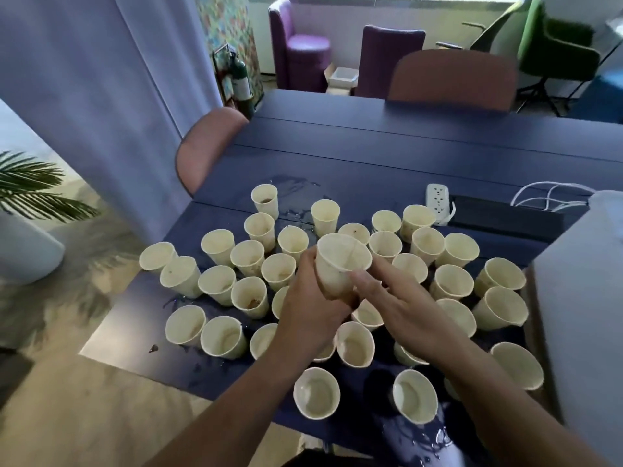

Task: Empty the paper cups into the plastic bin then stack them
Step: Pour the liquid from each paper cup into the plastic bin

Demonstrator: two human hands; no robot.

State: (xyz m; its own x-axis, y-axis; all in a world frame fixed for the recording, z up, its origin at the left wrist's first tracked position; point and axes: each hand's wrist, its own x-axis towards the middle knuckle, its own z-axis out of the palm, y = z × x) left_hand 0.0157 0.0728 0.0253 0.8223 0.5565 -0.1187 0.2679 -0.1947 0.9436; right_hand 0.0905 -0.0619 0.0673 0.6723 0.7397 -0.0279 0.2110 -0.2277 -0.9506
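Several cream paper cups (pixel 218 245) stand upright across the near part of a dark blue table (pixel 371 156); some hold brown dregs. My left hand (pixel 310 308) grips one cup (pixel 340 264), lifted above the others and tilted towards me. My right hand (pixel 404 308) lies beside it with straight fingers, the fingertips touching the cup's lower wall. A pale plastic bin (pixel 586 298) fills the right edge, its inside hidden.
Spilled liquid wets the table at the back of the cups (pixel 296 193) and near the front edge. A white power strip (pixel 437 201) and cables lie back right. Pink chairs (pixel 205 146) stand at the left and far sides. A potted plant (pixel 30 193) stands left.
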